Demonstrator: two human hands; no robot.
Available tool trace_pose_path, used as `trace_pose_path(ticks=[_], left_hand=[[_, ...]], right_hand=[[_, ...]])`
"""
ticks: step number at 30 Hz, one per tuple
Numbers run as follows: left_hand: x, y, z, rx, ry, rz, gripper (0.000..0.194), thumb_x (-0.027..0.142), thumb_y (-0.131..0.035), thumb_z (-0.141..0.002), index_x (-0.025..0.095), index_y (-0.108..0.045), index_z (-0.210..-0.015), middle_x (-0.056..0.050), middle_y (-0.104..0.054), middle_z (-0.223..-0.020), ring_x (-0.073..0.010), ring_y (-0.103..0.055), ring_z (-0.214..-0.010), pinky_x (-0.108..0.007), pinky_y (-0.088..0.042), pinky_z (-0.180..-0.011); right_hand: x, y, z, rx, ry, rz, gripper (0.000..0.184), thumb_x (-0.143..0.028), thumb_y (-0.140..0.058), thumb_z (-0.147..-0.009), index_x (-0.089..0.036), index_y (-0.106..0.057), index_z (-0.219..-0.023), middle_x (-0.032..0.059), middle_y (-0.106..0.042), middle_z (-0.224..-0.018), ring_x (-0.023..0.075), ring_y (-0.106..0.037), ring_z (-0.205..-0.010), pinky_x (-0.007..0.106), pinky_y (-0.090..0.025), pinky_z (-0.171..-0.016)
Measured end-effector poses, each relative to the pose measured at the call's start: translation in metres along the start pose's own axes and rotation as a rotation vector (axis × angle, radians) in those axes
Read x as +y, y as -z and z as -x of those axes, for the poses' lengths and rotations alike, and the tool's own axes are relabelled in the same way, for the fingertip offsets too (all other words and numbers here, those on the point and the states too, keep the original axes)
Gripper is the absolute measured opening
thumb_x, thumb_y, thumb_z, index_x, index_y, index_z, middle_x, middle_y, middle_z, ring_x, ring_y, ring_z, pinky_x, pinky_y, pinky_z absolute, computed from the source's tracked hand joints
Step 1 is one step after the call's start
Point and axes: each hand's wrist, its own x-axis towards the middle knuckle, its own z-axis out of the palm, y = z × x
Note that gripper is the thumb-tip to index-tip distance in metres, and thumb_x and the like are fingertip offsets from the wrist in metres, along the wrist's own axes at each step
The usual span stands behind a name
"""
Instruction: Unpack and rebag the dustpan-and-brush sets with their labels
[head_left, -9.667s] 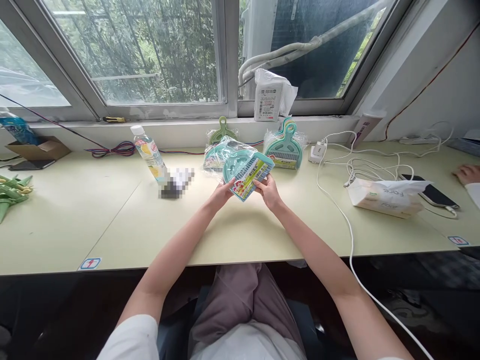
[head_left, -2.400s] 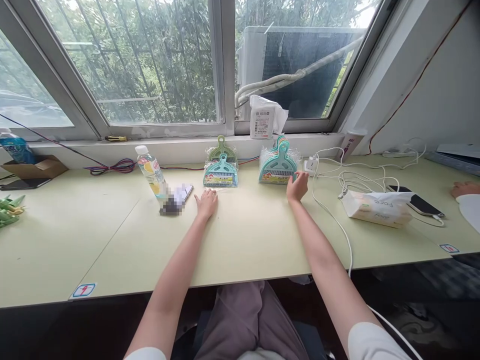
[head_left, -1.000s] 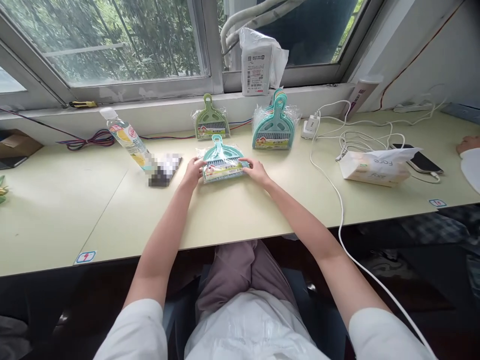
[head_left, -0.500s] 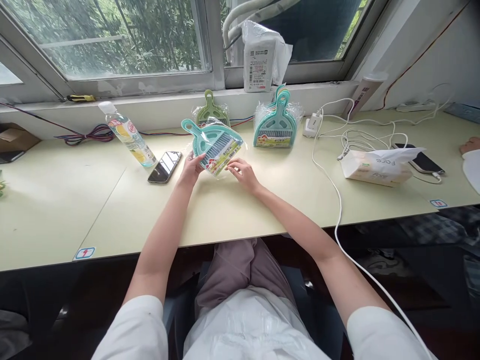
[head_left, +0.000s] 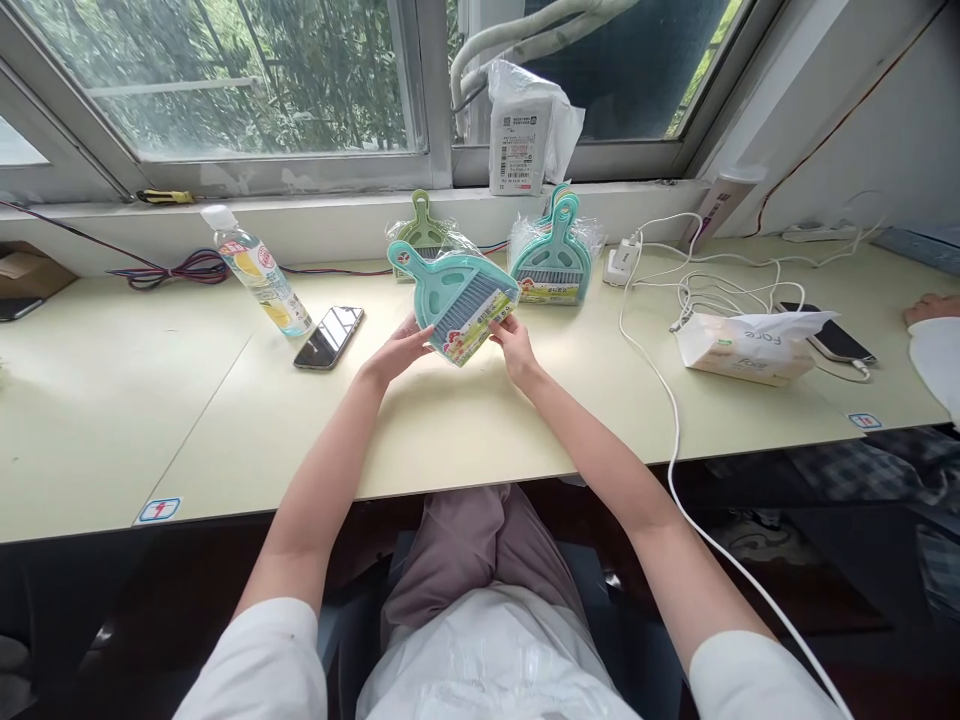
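I hold a teal mini dustpan-and-brush set in clear wrap above the pale green table, tilted with its handle up and to the left. My left hand grips its lower left edge. My right hand pinches its lower right edge by the paper label. Behind it a green wrapped set leans against the wall. To the right of that stands a stack of several teal sets.
A drink bottle and a dark phone lie left of my hands. A tissue pack, white cables, a charger and another phone lie to the right. Another person's hand rests at the far right edge.
I picked the teal set up off the table with both hands and lifted it. In the last half second my right hand closed on its lower right edge.
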Motion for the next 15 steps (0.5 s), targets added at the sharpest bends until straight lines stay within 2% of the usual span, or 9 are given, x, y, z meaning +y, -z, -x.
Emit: trace_pose_path(ticks=[4, 6, 11, 15], left_hand=[[-0.003, -0.001, 0.001, -0.093, 0.032, -0.002, 0.064, 0.042, -0.068, -0.08, 0.03, -0.045, -0.139, -0.009, -0.064, -0.122, -0.0269, -0.061, -0.114, -0.049, -0.047, -0.099], [-0.007, 0.002, -0.001, -0.138, 0.032, 0.013, 0.07, 0.046, -0.067, -0.081, 0.034, -0.039, -0.143, -0.007, -0.063, -0.124, -0.0254, -0.062, -0.113, -0.049, -0.046, -0.102], [-0.011, 0.013, -0.003, -0.205, 0.046, -0.016, 0.073, 0.051, -0.065, -0.081, 0.038, -0.034, -0.146, -0.006, -0.063, -0.127, -0.024, -0.061, -0.114, -0.049, -0.043, -0.105], [-0.009, 0.023, -0.004, -0.229, 0.101, -0.053, 0.068, 0.052, -0.067, -0.079, 0.032, -0.045, -0.141, -0.008, -0.066, -0.122, -0.0244, -0.063, -0.11, -0.046, -0.047, -0.101]], right_hand=[[-0.003, 0.001, 0.002, 0.089, 0.043, -0.099, 0.057, -0.047, -0.061, -0.08, -0.03, -0.041, -0.13, 0.0043, -0.062, -0.123, 0.0185, -0.058, -0.114, 0.039, -0.049, -0.097], [-0.006, 0.001, 0.003, 0.105, 0.051, -0.132, 0.058, -0.042, -0.06, -0.081, -0.034, -0.037, -0.134, 0.0019, -0.061, -0.124, 0.0167, -0.058, -0.114, 0.037, -0.049, -0.097], [-0.012, 0.002, 0.005, 0.016, 0.004, -0.228, 0.038, -0.038, -0.068, -0.075, -0.027, -0.055, -0.11, 0.002, -0.067, -0.111, 0.0179, -0.063, -0.103, 0.036, -0.053, -0.092], [-0.014, 0.002, 0.006, -0.013, -0.05, -0.222, 0.036, -0.036, -0.072, -0.072, -0.026, -0.057, -0.103, 0.001, -0.069, -0.099, 0.0172, -0.066, -0.09, 0.037, -0.057, -0.083]])
